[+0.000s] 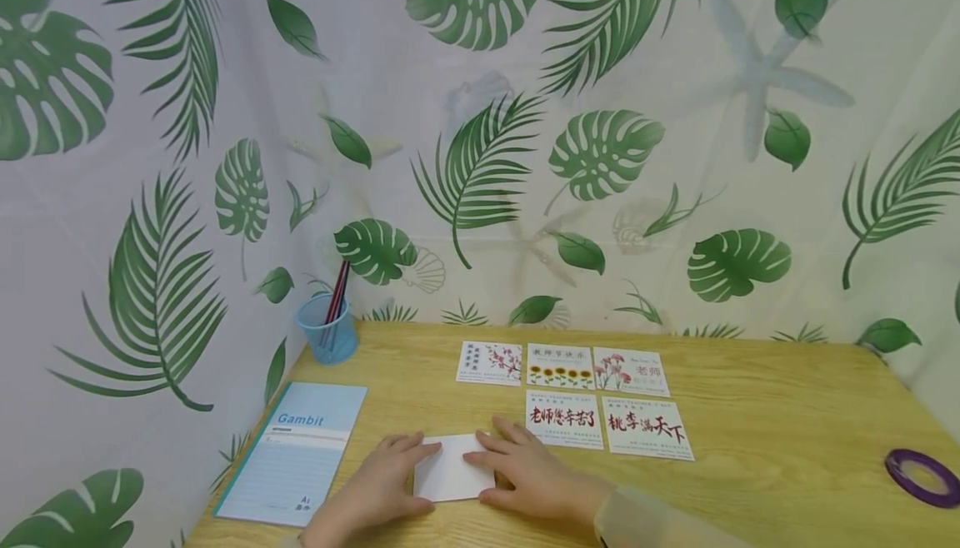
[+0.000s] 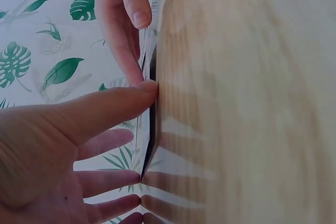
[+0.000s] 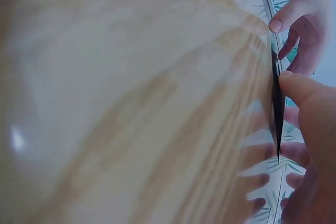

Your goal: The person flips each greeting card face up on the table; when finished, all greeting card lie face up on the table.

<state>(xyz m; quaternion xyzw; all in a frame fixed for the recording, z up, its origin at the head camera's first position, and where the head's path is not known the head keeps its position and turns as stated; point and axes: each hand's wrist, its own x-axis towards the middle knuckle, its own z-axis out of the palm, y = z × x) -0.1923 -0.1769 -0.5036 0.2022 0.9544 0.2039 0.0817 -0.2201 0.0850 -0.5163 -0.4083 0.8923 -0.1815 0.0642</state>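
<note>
A blank white card (image 1: pixel 448 475) lies on the table near its front, between my two hands. My left hand (image 1: pixel 382 480) rests at its left side, with the fingertips on the upper left corner and the thumb by the lower edge. From the right, my right hand (image 1: pixel 534 475) touches the card, its fingers reaching over the upper right part and its thumb near the lower right corner. Both hands have fairly straight, spread fingers. Edge-on, the card (image 2: pixel 153 114) shows as a thin dark strip in the left wrist view, with the left thumb touching it.
Five printed greeting cards (image 1: pixel 564 420) lie in two rows behind the right hand. A blue notebook (image 1: pixel 296 452) lies at left, with a blue mesh pen cup (image 1: pixel 333 340) behind it. A purple tape roll (image 1: pixel 924 478) lies far right. Leaf-patterned curtains (image 1: pixel 480 156) border the table.
</note>
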